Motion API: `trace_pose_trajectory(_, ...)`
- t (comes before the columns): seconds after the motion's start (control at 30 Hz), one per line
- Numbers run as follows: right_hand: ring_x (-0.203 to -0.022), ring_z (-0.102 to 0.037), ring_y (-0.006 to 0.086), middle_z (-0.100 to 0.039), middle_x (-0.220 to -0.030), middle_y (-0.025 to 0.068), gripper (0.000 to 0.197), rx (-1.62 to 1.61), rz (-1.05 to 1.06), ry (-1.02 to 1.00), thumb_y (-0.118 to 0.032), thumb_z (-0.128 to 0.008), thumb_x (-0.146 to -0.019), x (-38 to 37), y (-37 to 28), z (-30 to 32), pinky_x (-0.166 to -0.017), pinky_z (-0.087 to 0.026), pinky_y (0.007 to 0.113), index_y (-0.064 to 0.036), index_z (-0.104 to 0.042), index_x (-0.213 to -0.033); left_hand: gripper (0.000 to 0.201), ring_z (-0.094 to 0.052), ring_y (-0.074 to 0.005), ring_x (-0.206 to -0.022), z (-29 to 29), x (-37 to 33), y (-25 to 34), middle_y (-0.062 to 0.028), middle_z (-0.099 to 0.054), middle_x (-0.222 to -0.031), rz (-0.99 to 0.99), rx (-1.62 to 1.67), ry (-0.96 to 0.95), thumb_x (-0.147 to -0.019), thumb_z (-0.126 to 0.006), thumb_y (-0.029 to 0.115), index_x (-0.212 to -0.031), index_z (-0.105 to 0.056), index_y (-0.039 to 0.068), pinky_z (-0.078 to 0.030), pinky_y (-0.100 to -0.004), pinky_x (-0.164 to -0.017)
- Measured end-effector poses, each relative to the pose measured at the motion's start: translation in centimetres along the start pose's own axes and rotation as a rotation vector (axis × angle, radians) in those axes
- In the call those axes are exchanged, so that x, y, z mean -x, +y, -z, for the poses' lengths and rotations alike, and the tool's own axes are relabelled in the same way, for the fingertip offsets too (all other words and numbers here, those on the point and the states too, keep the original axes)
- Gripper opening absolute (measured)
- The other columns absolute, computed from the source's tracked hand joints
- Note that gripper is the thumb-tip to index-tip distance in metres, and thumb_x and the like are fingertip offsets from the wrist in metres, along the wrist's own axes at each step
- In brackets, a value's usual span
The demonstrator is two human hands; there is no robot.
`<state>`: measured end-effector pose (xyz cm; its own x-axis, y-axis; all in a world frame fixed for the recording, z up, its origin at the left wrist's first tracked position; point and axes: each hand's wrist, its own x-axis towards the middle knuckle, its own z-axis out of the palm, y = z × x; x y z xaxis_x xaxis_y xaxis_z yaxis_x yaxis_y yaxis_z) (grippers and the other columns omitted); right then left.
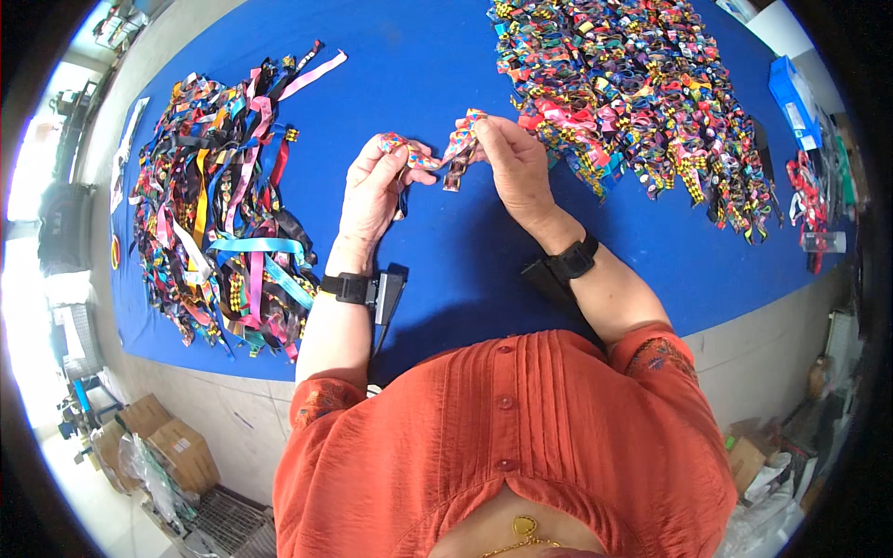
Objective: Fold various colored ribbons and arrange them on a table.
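Over the blue table, my left hand [370, 191] and my right hand [517, 172] are raised close together. Between them runs a ribbon [459, 147] with a red, blue and yellow pattern. The fingertips of my left hand pinch one part of it. My right thumb and fingers grip another part, where it is folded. A short dark end hangs below, near my right fingers. Another dark strip dangles under my left hand, and I cannot make out whether it belongs to the same ribbon.
To the left lies a loose heap of colourful ribbons [200, 200]. Many looped, bunched ribbons [642, 102] cover the far right. A blue bin [793, 102] stands at the right edge, with red ribbons [807, 200] nearby. Cardboard boxes [177, 451] sit on the floor at lower left.
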<state>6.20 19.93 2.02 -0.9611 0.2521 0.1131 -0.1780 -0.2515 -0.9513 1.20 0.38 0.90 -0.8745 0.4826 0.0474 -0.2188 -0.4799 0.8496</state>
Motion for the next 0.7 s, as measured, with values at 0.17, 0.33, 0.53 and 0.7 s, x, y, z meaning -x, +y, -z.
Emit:
trace_pose_trajectory(0.17,-0.079,-0.063,0.0059,-0.071,-0.090,0.0012,0.026,-0.108,0.019,0.049,-0.020,-0.057,-0.103,0.2,-0.4,-0.1,-0.073,-0.052,0.024,0.0012,-0.071,-0.104,0.017,-0.071,-0.0353,-0.099,0.5,-0.3,0.1,-0.0245,-0.068,-0.113,0.009,0.112,0.030,-0.103,-0.055,0.015,-0.111,-0.060,0.000,-0.063,-0.0414,-0.078)
trace_pose_trajectory(0.33,-0.077,-0.063,0.0070,-0.070,-0.091,0.0022,0.028,-0.133,-0.093,-0.030,-0.022,-0.054,-0.104,-0.2,0.0,0.3,-0.072,-0.053,0.024,0.0011,-0.070,-0.106,0.018,-0.068,-0.0406,-0.111,-0.8,0.0,0.5,-0.0275,-0.065,-0.123,-0.003,0.361,0.040,-0.102,-0.058,0.017,-0.112,-0.062,0.002,-0.060,-0.0514,-0.093)
trace_pose_trajectory(0.53,-0.074,-0.062,0.0067,-0.067,-0.086,-0.0001,0.026,-0.280,-0.209,-0.034,-0.023,-0.054,-0.105,-0.2,0.5,0.5,-0.069,-0.052,0.023,-0.0011,-0.067,-0.097,0.017,-0.069,-0.0382,-0.109,-1.7,-0.4,0.6,-0.0259,-0.067,-0.118,0.058,0.527,0.017,-0.102,-0.058,0.017,-0.110,-0.063,0.003,-0.059,-0.0548,-0.094)
trace_pose_trajectory(0.7,-0.070,-0.059,0.0043,-0.065,-0.082,-0.0023,0.023,-0.140,-0.162,-0.066,-0.022,-0.054,-0.106,-0.2,1.2,1.2,-0.064,-0.047,0.021,-0.0034,-0.069,-0.103,0.026,-0.073,-0.0281,-0.085,-1.7,-1.2,-1.2,-0.0190,-0.072,-0.100,0.054,0.319,0.069,-0.102,-0.059,0.023,-0.114,-0.060,0.000,-0.062,-0.0423,-0.082)
